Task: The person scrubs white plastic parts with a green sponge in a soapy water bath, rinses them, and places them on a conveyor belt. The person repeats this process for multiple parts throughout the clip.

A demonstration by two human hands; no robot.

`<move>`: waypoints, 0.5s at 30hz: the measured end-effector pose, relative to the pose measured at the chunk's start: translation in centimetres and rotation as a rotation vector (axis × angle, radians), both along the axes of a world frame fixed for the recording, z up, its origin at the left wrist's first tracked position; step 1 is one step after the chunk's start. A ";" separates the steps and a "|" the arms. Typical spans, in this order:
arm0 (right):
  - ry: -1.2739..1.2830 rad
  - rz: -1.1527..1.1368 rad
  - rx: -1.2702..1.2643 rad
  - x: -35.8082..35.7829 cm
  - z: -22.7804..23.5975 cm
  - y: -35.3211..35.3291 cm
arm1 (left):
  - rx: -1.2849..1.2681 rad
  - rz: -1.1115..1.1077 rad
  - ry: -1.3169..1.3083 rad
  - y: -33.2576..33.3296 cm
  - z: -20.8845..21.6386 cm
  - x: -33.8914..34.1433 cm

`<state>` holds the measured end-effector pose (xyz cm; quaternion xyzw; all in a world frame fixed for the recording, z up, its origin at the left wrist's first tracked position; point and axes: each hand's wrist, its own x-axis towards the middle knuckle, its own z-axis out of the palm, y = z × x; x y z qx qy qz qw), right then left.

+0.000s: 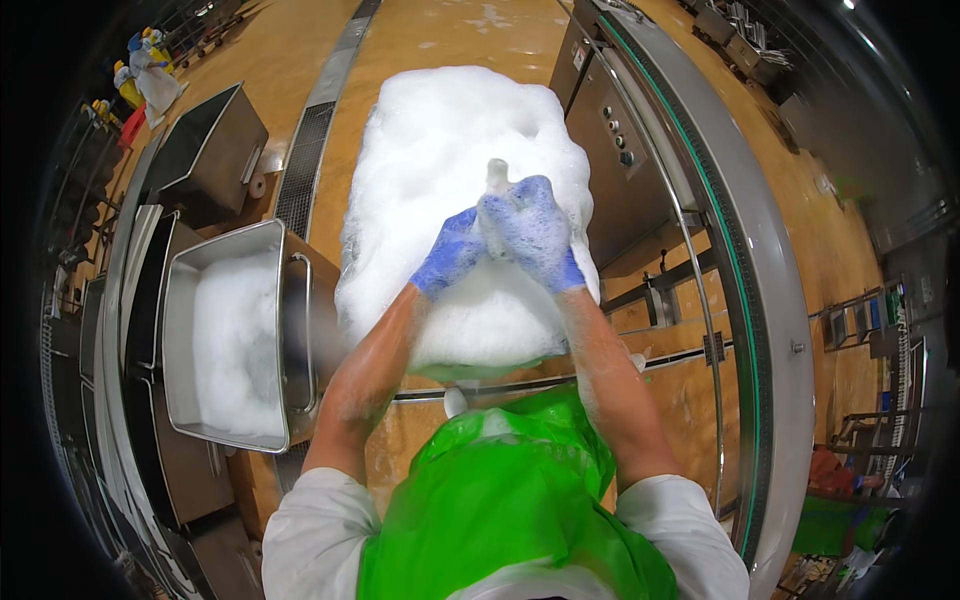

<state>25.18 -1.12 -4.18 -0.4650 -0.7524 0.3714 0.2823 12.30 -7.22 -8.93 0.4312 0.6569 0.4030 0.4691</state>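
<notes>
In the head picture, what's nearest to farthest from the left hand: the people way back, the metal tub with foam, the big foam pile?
From the left hand:
1. Big foam pile, just beneath it
2. Metal tub, off to the left
3. People, far back, upper left

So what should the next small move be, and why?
Perhaps turn the pale object slightly between the left hand and right hand: both meet at it over the white foam, its far end showing while they cover much of the rest.

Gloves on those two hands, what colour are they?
The gloves are blue, a bit purplish. The head view shows them best.
</notes>
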 end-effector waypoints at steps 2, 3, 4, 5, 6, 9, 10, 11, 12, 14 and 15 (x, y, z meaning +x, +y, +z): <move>-0.003 0.011 0.054 -0.9 -1.0 0.0 | -0.049 0.015 0.203 -0.2 1.3 1.2; -0.007 0.017 0.038 -0.6 -0.3 -0.2 | -0.074 0.025 0.301 -0.2 1.9 1.7; -0.104 0.201 0.290 -0.4 -0.7 0.6 | -0.107 0.044 0.402 -0.6 2.3 2.0; -0.199 0.376 0.545 0.0 -0.6 1.6 | -0.160 0.075 0.301 -0.5 1.9 1.7; -0.331 0.446 0.692 -0.2 -0.6 2.0 | -0.217 0.115 0.201 -0.5 1.4 1.4; -0.365 0.492 0.877 -1.2 0.0 2.0 | -0.215 0.193 -0.381 0.4 -1.7 -0.4; -0.330 0.474 0.884 -1.4 -0.2 2.1 | -0.093 0.140 -0.353 -0.2 -2.2 -0.7; -0.379 0.458 0.831 -1.8 -0.2 2.1 | 0.030 0.088 -0.323 -0.3 -2.5 -0.9; -0.428 0.441 0.778 -2.4 -0.2 2.2 | 0.028 0.134 -0.268 -0.1 -2.7 -0.9; -0.447 0.474 0.703 -2.7 -0.6 2.6 | 0.012 0.225 -0.153 0.0 -2.7 -0.8; -0.419 0.523 0.687 -2.5 -0.7 3.1 | 0.025 0.157 -0.100 -0.2 -2.6 -1.0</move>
